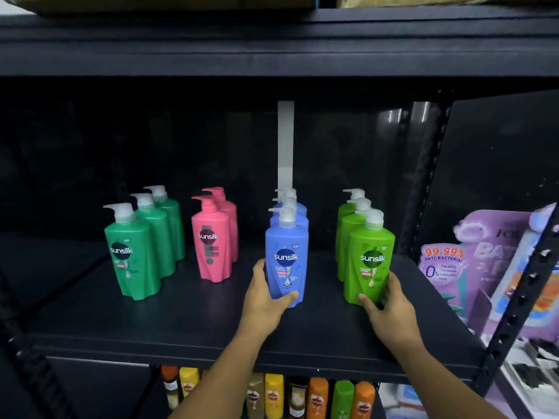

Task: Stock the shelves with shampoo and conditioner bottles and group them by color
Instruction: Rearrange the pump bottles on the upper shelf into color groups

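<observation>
Four rows of Sunsilk pump bottles stand on the black shelf (pixel 187 322), sorted by colour. From left: three dark green bottles (pixel 133 255), two pink bottles (pixel 211 243), a blue row and a light green row. My left hand (pixel 266 294) grips the front blue bottle (pixel 287 252) low on its body, thumb across the front. My right hand (pixel 390 303) grips the base of the front light green bottle (pixel 370 261). Both bottles stand upright on the shelf, in line with their rows.
A shelf board (pixel 272 55) hangs low overhead. A perforated black upright (pixel 514 313) bounds the shelf on the right, with purple antibacterial soap packs (pixel 447 267) beyond it. Small orange, yellow and green bottles (pixel 317 397) fill the shelf below. Bare shelf lies in front of the rows.
</observation>
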Action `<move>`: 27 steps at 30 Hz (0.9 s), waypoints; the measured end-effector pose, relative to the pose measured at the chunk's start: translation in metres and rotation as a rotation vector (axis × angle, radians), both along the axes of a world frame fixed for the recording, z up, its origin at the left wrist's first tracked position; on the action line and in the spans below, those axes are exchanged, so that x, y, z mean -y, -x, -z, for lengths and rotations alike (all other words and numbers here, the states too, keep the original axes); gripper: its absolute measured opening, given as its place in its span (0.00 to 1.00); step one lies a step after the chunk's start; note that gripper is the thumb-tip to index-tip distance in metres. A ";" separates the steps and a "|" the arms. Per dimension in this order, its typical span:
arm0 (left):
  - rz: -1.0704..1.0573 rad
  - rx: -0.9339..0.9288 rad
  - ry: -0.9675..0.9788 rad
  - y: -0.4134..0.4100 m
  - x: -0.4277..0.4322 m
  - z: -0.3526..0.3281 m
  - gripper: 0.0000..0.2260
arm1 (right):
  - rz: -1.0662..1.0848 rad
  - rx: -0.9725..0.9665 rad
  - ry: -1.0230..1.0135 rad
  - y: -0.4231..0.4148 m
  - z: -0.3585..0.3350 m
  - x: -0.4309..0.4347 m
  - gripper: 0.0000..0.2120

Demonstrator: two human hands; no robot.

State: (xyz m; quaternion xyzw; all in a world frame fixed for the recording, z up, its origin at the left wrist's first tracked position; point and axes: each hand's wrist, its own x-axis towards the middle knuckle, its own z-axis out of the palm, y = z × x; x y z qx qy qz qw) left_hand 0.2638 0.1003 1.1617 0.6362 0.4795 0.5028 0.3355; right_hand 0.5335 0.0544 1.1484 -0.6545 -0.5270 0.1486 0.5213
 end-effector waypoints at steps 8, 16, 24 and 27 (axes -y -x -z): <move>-0.060 -0.072 -0.009 -0.002 -0.004 0.002 0.38 | 0.043 0.085 0.012 0.003 -0.001 0.001 0.35; -0.001 -0.420 -0.035 0.022 0.012 0.004 0.33 | 0.219 0.119 -0.148 0.009 -0.013 0.018 0.35; 0.056 -0.844 0.001 0.126 0.029 0.005 0.32 | -0.174 0.635 -0.134 0.033 -0.014 0.034 0.23; 0.031 -0.888 0.012 0.168 0.035 0.006 0.31 | -0.412 0.734 -0.015 0.066 -0.018 0.035 0.28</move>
